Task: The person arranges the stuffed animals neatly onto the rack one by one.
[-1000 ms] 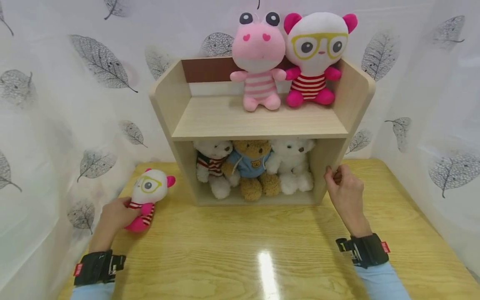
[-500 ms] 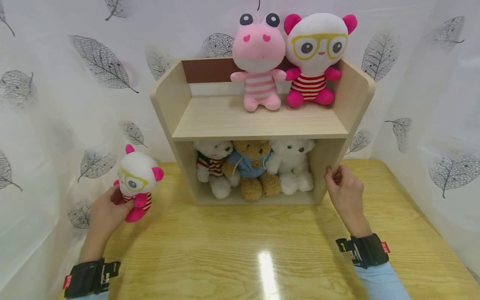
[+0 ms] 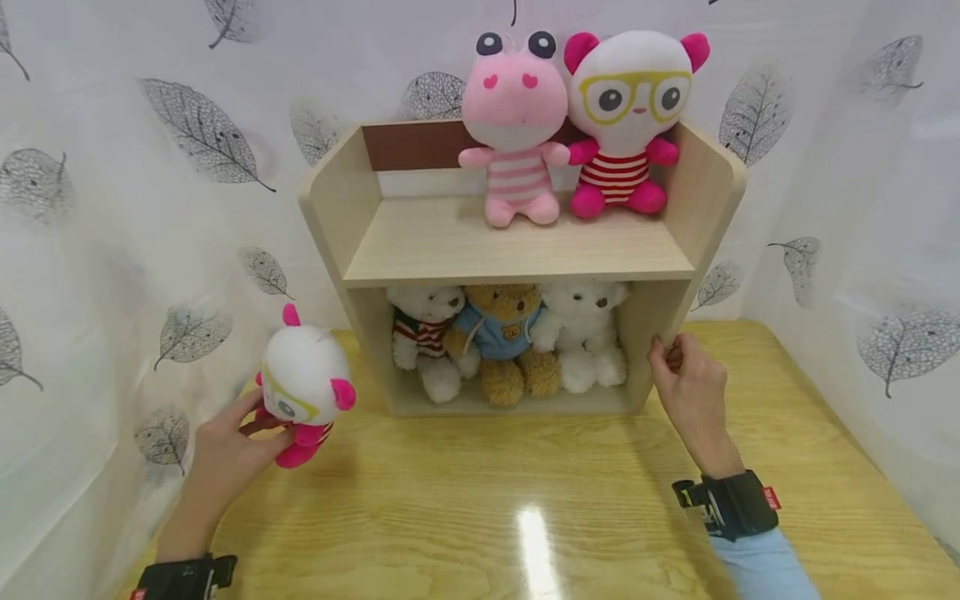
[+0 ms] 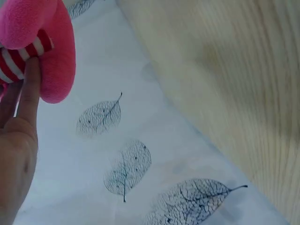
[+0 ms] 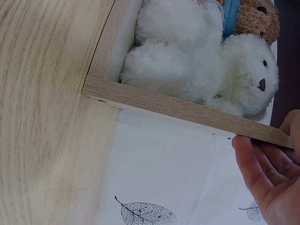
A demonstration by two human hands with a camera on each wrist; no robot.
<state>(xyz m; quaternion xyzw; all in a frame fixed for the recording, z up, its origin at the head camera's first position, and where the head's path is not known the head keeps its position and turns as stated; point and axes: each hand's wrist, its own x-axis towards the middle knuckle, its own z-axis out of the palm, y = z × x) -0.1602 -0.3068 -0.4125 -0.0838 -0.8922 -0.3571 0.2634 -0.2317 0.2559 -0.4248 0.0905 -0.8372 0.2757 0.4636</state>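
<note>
At the left of the head view, my left hand (image 3: 228,454) grips a small panda plush toy (image 3: 306,367) round its striped body. The toy has a white head, pink ears and yellow glasses, and it tilts forward over the table. In the left wrist view a finger lies along the red-and-white stripes beside the toy's pink limbs (image 4: 58,70). My right hand (image 3: 693,400) pinches the front edge of the right side panel of a wooden shelf (image 3: 517,250). Thumb and fingers sit on either side of that panel (image 5: 187,110) in the right wrist view.
A pink plush toy (image 3: 517,100) and a larger panda plush (image 3: 630,92) sit on the upper shelf's right half. Below sit a white bear in stripes (image 3: 431,342), a brown bear in blue (image 3: 504,333) and a white bear (image 3: 588,342). Leaf-print curtains (image 3: 97,275) flank the wooden table (image 3: 420,500).
My left hand has lifted the small panda plush toy off the table, and its head has turned and tipped forward. My right hand stays on the shelf panel.
</note>
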